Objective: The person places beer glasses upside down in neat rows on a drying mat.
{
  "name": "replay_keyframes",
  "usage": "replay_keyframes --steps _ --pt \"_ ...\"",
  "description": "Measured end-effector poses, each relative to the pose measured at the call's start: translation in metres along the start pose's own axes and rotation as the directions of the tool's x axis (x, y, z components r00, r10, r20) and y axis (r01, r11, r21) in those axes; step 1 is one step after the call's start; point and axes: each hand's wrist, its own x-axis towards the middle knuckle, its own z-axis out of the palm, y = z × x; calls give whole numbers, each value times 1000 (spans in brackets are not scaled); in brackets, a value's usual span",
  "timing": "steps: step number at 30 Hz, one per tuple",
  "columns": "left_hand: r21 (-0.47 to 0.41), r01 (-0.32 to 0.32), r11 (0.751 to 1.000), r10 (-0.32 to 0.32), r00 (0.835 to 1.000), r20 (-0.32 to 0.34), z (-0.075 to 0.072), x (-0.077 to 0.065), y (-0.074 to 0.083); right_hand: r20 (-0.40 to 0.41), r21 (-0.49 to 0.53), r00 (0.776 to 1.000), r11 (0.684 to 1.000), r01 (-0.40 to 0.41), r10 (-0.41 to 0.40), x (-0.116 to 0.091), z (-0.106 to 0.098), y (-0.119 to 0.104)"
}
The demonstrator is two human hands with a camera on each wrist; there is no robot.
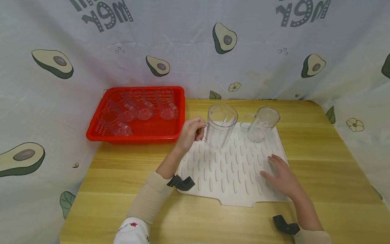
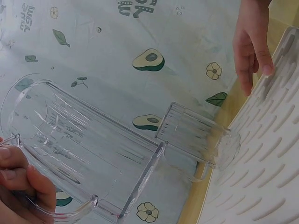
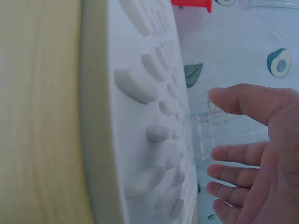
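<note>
A clear mug hangs over the left part of the white ridged mat. My left hand grips it by the handle, and in the left wrist view the mug is held apart from the mat. A second clear mug stands on the mat's back right part, its handle pointing left. Whether either mug is rim up or rim down, I cannot tell. Above the mat's right side my right hand holds nothing, its thumb and fingers spread apart in the right wrist view.
At the back left of the wooden table is a red plastic basket with several clear mugs lying in it. A light cloth printed with avocados hangs behind the table and along its sides.
</note>
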Motion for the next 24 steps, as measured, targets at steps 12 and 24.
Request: replay_keyframes --steps 12,24 --pt "23 -75 997 74 995 63 4 12 3 -69 84 998 996 21 -16 2 -31 -38" --pt "32 -12 999 11 998 54 3 -9 1 -138 110 985 987 115 -100 6 -23 -74"
